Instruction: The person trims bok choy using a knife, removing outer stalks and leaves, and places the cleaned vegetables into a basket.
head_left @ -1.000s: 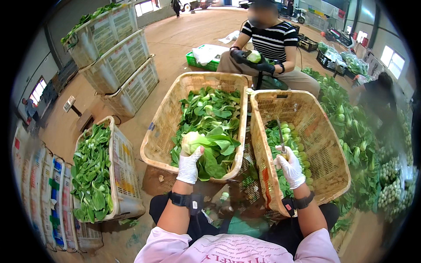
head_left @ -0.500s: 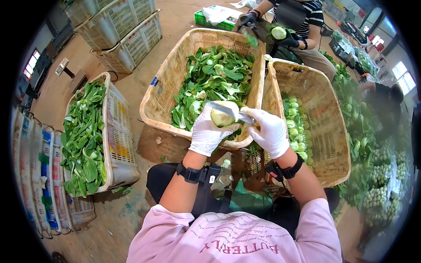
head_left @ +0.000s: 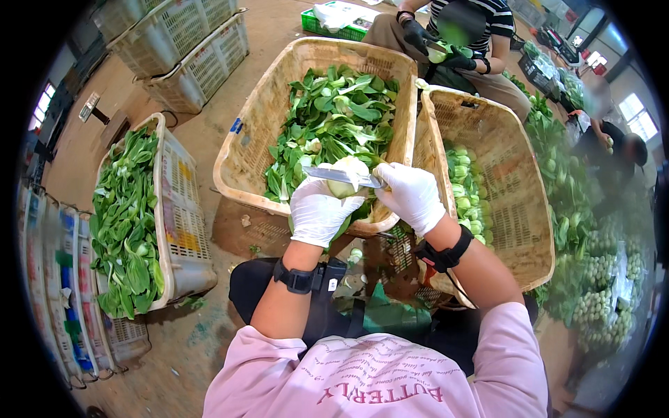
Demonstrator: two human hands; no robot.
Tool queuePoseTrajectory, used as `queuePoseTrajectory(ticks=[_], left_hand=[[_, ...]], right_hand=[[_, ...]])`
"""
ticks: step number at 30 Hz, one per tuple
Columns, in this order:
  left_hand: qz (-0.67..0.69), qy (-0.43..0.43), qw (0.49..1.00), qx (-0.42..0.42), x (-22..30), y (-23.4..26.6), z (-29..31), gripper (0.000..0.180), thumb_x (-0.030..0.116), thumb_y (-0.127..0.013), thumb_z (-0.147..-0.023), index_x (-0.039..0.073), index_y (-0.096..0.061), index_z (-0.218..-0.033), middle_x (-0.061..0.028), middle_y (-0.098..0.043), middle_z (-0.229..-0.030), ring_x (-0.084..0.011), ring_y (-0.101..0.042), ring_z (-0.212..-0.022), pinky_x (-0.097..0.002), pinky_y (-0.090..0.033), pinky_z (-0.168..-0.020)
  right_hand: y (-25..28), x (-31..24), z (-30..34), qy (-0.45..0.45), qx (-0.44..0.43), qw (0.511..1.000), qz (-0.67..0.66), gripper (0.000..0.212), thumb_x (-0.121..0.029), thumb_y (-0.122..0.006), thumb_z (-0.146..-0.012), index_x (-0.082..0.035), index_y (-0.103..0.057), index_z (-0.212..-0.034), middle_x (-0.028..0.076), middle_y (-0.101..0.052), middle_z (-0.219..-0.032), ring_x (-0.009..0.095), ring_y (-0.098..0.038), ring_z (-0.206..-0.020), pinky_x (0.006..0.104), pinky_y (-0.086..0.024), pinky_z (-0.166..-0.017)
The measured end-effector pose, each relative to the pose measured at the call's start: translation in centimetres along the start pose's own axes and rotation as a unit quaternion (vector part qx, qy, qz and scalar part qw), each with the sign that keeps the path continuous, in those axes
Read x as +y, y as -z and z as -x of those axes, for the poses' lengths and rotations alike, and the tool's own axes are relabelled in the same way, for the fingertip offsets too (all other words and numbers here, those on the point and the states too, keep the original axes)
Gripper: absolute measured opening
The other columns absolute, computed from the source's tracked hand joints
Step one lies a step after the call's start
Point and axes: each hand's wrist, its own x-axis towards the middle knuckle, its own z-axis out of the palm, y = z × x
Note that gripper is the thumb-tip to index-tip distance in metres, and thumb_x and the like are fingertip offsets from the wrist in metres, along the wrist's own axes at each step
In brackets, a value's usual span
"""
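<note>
In white gloves, both my hands work above the near rim of a beige crate (head_left: 237, 177) heaped with loose leaves (head_left: 334, 115). My left hand (head_left: 319, 214) is closed round a bok choy (head_left: 340, 189), its pale base turned up. My right hand (head_left: 412, 198) grips a knife (head_left: 319, 173) whose blade points left across that base. A whitish cut piece (head_left: 352, 167) rests at the blade. The knife's handle is hidden inside my right fist, and my left fingertips are partly covered by the bok choy.
On the right, a second crate (head_left: 512, 209) holds rows of trimmed bok choy (head_left: 467, 191). A crate (head_left: 185, 202) of leafy greens stands at left. Stacked crates (head_left: 174, 42) rise behind it. Across from me, a person's dark-gloved hands (head_left: 456, 59) hold greens. More bok choy (head_left: 571, 202) is piled far right.
The knife has swung to lie across the bok choy's base, and a pale piece has come loose at the blade. Both my hands have shifted slightly left. The other person's hands have drawn together.
</note>
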Motion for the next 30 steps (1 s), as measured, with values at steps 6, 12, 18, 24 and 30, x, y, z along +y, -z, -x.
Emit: queuePoseTrajectory(ticks=[6, 12, 18, 24, 30], left_hand=[[0.088, -0.098, 0.975, 0.18, 2.8, 1.6, -0.2, 0.053, 0.032, -0.083, -0.058, 0.007, -0.06, -0.098, -0.0113, -0.066, -0.084, -0.0281, -0.065, -0.076, -0.0361, -0.052, -0.07], [0.369, 0.091, 0.925, -0.019, 0.4, 0.7, -0.2, 0.056, 0.015, -0.083, -0.067, 0.004, -0.051, -0.111, -0.0057, -0.061, -0.104, -0.0121, -0.058, -0.092, -0.0263, -0.049, -0.082], [0.408, 0.07, 0.904, -0.11, 1.1, -0.8, 0.1, 0.045, 0.007, -0.076, -0.072, 0.006, -0.051, -0.11, -0.0024, -0.059, -0.1, -0.0111, -0.056, -0.09, -0.0258, -0.047, -0.08], [0.332, 0.076, 0.911, -0.23, 2.1, 1.2, 0.1, 0.043, 0.002, -0.075, -0.072, 0.001, -0.055, -0.11, -0.0041, -0.062, -0.104, -0.0109, -0.057, -0.093, -0.0268, -0.047, -0.084], [0.393, 0.031, 0.863, -0.316, 3.1, 4.4, 0.4, 0.053, 0.016, -0.081, -0.068, 0.0, -0.056, -0.112, -0.0056, -0.062, -0.103, -0.0122, -0.058, -0.088, -0.0272, -0.048, -0.081]], right_hand=[[-1.9, 9.4, 2.3, -0.257, -0.268, 0.923, 0.098, 0.022, -0.024, -0.054, -0.082, -0.011, -0.064, -0.096, 0.018, -0.066, -0.085, 0.035, -0.064, -0.082, 0.0442, -0.051, -0.073], [-0.4, 6.1, 2.2, -0.276, -0.096, 0.917, -0.27, 0.032, -0.03, -0.061, -0.085, -0.009, -0.061, -0.108, 0.013, -0.067, -0.084, 0.025, -0.065, -0.078, 0.0333, -0.05, -0.072], [1.7, 0.9, -0.5, -0.022, -0.007, 0.934, -0.357, 0.041, -0.022, -0.074, -0.076, -0.007, -0.061, -0.111, 0.009, -0.061, -0.094, 0.022, -0.06, -0.083, 0.0308, -0.048, -0.076], [3.6, 1.4, -0.4, 0.019, -0.052, 0.933, -0.356, 0.03, -0.019, -0.075, -0.069, -0.006, -0.064, -0.094, 0.008, -0.059, -0.075, 0.023, -0.061, -0.072, 0.0306, -0.049, -0.067], [5.5, 2.5, -0.6, -0.074, -0.18, 0.835, -0.514, 0.021, -0.014, -0.067, -0.076, -0.004, -0.064, -0.093, 0.002, -0.064, -0.084, 0.011, -0.058, -0.071, 0.0264, -0.049, -0.066]])
